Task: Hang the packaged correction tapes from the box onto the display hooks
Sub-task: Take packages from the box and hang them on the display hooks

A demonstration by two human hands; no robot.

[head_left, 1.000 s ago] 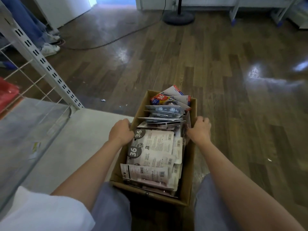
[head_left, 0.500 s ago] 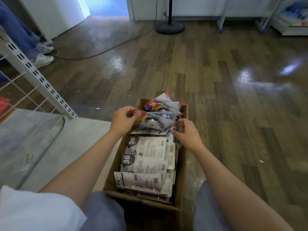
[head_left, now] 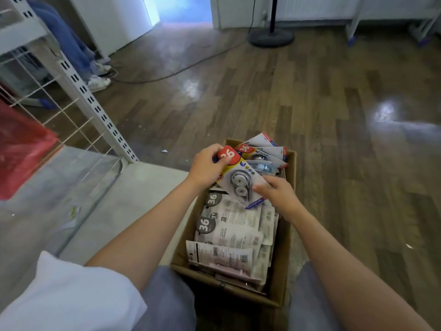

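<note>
The left hand (head_left: 205, 167) pinches the top of 1 correction tape pack (head_left: 241, 180); the right hand (head_left: 276, 193) curls its fingers on the lower edge, just above the box (head_left: 281, 259). Packs beneath the fingers look loosely stacked, so lifting could drag neighbours out.

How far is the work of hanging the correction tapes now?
It has barely begun. Done: nothing shows as hung; no display hooks with packs are in view. In hand: the left hand and right hand hold one face-up pack above the cardboard box. Left: the box is full of packs, most lying face down, and all must go onto the hooks.
</note>
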